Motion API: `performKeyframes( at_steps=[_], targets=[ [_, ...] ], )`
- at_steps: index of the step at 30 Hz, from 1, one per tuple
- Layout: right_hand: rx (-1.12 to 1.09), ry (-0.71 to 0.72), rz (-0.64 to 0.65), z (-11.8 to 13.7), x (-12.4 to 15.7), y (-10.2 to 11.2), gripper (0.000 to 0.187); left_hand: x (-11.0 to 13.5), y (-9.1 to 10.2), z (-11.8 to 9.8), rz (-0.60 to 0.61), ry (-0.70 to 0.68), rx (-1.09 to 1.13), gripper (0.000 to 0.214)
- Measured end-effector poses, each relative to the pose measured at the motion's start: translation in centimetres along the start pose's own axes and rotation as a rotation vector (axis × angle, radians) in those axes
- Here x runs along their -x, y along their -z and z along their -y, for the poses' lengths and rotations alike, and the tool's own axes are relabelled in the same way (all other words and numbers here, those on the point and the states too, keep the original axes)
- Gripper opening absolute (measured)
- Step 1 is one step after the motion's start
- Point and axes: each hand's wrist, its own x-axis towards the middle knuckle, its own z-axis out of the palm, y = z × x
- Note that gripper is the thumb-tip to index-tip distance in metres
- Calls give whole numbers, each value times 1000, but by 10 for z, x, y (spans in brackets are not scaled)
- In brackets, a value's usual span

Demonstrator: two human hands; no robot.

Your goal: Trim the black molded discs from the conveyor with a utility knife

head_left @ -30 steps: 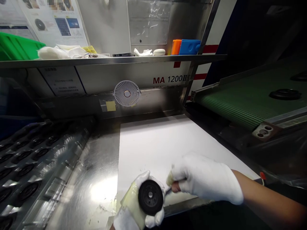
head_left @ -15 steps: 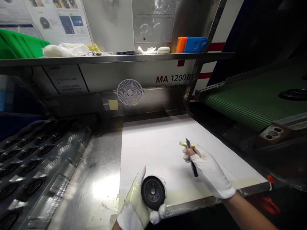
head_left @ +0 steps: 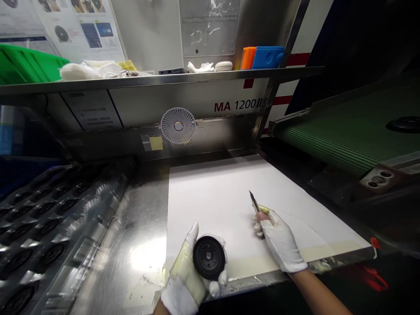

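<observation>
My left hand point(head_left: 188, 280), in a white glove with yellowed tape on the fingers, grips a round black disc part point(head_left: 208, 257) at the near edge of the white board point(head_left: 229, 192). Its face with a central hole points up at me. My right hand point(head_left: 278, 243), also gloved, is closed on a thin dark blade tool point(head_left: 253, 201). The tool's tip points up and away over the board. The two hands are apart, about a hand's width between them.
A tray of several black disc parts point(head_left: 49, 227) fills the left on the steel bench point(head_left: 131, 245). A green conveyor belt point(head_left: 344, 135) with another black part point(head_left: 403, 124) runs at the right. A small white fan point(head_left: 178, 126) stands at the back under a cluttered shelf point(head_left: 164, 78).
My right hand has pulled the blade tool away from the disc, swung right over the board, then settled lower with the tip upward. The left hand still holds the disc in place.
</observation>
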Motion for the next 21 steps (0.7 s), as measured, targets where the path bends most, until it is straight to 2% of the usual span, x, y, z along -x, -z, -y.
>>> performKeyframes(
  at_steps=[13, 21],
  targets=[
    [17, 31, -20, -5, -3, 2, 33, 1, 4, -2, 61, -83, 35, 46],
    [28, 41, -14, -3, -1, 1, 31, 2, -1, -3, -9, -66, 51, 44]
  ],
)
